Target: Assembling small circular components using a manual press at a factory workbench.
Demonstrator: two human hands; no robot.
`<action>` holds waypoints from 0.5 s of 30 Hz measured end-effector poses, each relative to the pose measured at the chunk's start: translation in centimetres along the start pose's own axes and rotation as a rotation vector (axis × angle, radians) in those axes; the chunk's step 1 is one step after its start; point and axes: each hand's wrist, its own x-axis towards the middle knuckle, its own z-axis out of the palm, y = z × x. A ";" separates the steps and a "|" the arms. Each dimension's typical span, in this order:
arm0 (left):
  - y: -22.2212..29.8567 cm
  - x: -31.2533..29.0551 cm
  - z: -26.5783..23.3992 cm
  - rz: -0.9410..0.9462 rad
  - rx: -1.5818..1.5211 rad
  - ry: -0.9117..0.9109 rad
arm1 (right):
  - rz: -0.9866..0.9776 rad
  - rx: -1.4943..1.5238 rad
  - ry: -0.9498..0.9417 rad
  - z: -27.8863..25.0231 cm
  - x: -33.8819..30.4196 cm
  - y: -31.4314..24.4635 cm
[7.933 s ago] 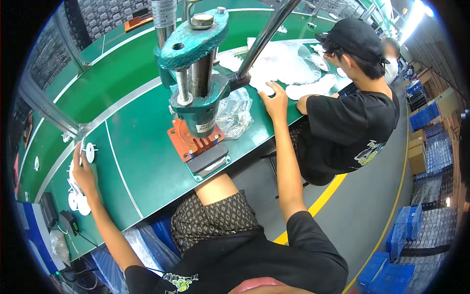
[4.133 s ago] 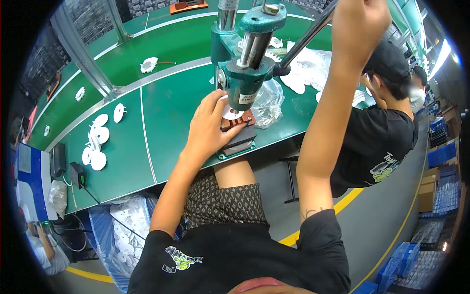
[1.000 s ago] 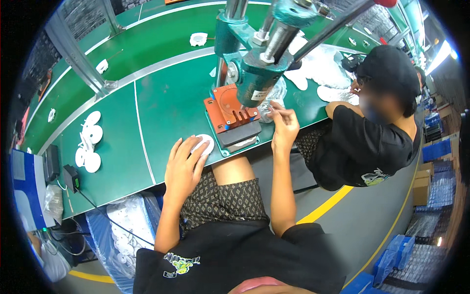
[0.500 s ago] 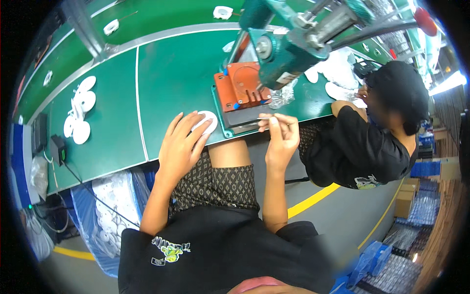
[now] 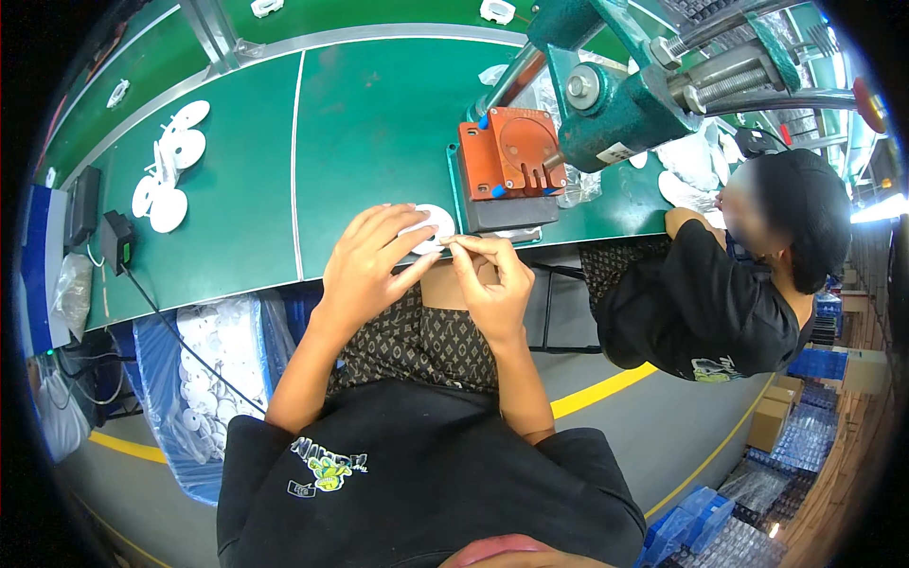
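Note:
A round white plastic disc (image 5: 436, 220) lies at the front edge of the green table. My left hand (image 5: 372, 254) holds it from the left, fingers stretched over its top and the thumb by its near edge. At the disc's lower right rim, my right hand (image 5: 494, 284) is closed in a pinch on a small, thin piece (image 5: 449, 240), which the fingertips mostly hide. Just beyond my right hand stands a green lever press with an orange fixture block (image 5: 519, 151) on a dark base (image 5: 511, 214).
Several white discs (image 5: 169, 210) lie at the table's left. A black adapter (image 5: 117, 239) trails a cable over the edge. Below, a blue-lined bin (image 5: 180, 454) holds white parts. A co-worker (image 5: 720, 275) sits at the right, near clear plastic bags (image 5: 689, 159).
My right hand has moved left from the press base to the disc, carrying the thin piece. My left hand stays on the disc. The whole view has shifted slightly.

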 end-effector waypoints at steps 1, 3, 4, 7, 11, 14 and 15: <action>0.0 0.0 0.0 -0.014 0.003 -0.026 | 0.040 0.008 0.017 0.0 0.0 -0.1; -0.1 -0.1 0.0 -0.004 0.002 -0.004 | 0.032 0.008 -0.015 -0.1 0.2 -0.3; -0.1 -0.1 0.0 -0.017 0.004 -0.026 | 0.072 -0.012 -0.024 -0.2 0.4 -0.4; -0.1 -0.1 0.0 -0.010 0.001 -0.026 | -0.067 -0.118 -0.083 -0.3 1.1 -1.0; -0.2 0.0 0.0 0.034 0.027 -0.013 | -0.238 -0.327 -0.210 -0.4 2.2 -2.1; -0.2 -0.2 0.0 0.031 0.027 -0.042 | -0.244 -0.433 -0.322 -0.9 1.6 -2.6; -0.2 -0.2 -0.1 0.042 0.007 -0.053 | -0.253 -0.424 -0.284 -1.2 1.0 -2.5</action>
